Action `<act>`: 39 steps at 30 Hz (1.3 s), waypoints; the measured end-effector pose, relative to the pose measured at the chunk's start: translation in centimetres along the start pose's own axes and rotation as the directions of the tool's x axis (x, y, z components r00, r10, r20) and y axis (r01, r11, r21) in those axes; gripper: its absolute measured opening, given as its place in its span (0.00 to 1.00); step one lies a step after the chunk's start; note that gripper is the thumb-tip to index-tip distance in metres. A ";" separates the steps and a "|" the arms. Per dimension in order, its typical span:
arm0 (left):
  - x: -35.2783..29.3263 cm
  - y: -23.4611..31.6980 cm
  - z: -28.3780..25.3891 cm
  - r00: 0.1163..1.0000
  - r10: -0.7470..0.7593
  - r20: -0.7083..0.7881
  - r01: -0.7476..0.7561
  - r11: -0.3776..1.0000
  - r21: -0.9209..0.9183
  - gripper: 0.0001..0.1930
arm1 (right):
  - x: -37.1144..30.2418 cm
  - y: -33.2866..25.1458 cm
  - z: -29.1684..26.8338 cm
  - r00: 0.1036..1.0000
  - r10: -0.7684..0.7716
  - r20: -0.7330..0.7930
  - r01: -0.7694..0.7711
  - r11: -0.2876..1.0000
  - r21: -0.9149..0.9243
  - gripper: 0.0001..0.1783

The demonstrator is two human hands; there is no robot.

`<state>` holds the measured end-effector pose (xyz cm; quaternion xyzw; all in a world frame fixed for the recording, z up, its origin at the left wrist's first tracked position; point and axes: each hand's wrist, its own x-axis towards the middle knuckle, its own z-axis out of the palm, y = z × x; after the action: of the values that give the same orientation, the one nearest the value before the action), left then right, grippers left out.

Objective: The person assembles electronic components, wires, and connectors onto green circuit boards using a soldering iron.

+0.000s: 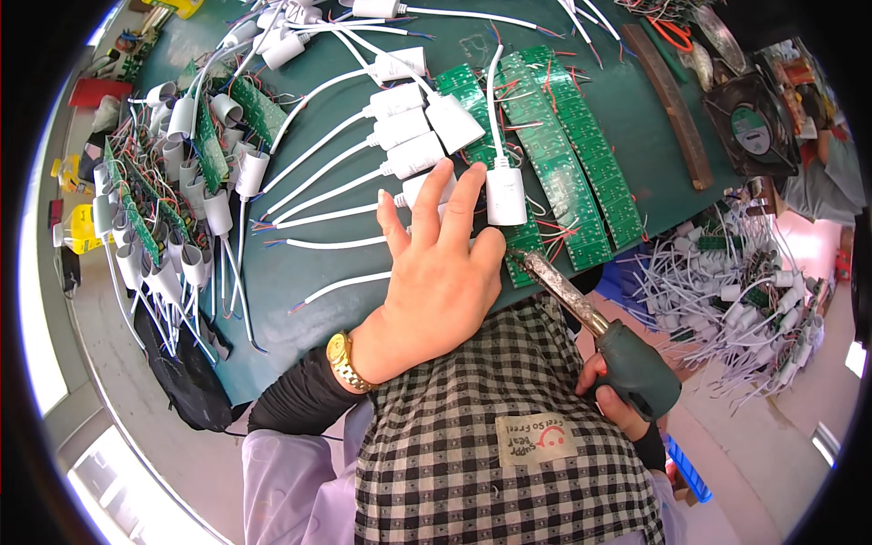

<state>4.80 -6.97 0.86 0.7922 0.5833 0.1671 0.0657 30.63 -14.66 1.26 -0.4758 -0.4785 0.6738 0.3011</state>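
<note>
Landmark for all positions: the strip of green circuit boards (568,154) lying diagonally across the middle of the green desk (300,291).

- Left hand (442,272): fingers spread, palm down, pressing on the near end of the boards and on the white plastic housing (427,189) just left of them. It pinches nothing.
- Right hand (618,391): closed around the dark green handle of a soldering iron (581,304), below and right of the boards. The iron's crusted tip (520,257) sits at the near edge of the boards, just beside the left hand's index finger.
- White housing on a cable (505,195): lies on the boards, right beside the iron's tip.
- Row of white housings with cables (404,127): left of the boards, fanned out side by side; loose wire ends point toward the near desk edge.
- Heap of housings and small boards (173,182): far left of the boards.
- Tangled pile of wired housings (754,291): right of the boards, off the desk edge.
- Small black fan (752,123): far right of the boards.

Progress, as judged: the piles on both sides suggest many pieces are already wired; the fanned row with bare wire ends appears not yet joined.
</note>
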 end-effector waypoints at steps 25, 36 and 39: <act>0.2 -0.5 0.5 0.997 0.045 -0.058 -0.045 0.999 0.001 0.08 | -1.3 1.7 1.0 0.974 -0.167 -0.154 0.192 0.968 0.161 0.27; 0.0 -1.5 0.9 0.964 0.219 -0.149 -0.212 0.975 0.065 0.10 | 0.0 2.7 1.7 0.865 -0.315 -0.390 0.408 0.894 0.185 0.26; 0.0 -2.8 1.0 0.932 0.303 -0.201 -0.308 0.951 0.005 0.22 | 0.0 3.0 1.6 0.845 -0.343 -0.410 0.451 0.869 0.202 0.26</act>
<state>2.63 -6.06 -0.88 0.8514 0.4545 0.2616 -0.0094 29.34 -16.32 -1.34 -0.4309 -0.3995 0.5594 0.5846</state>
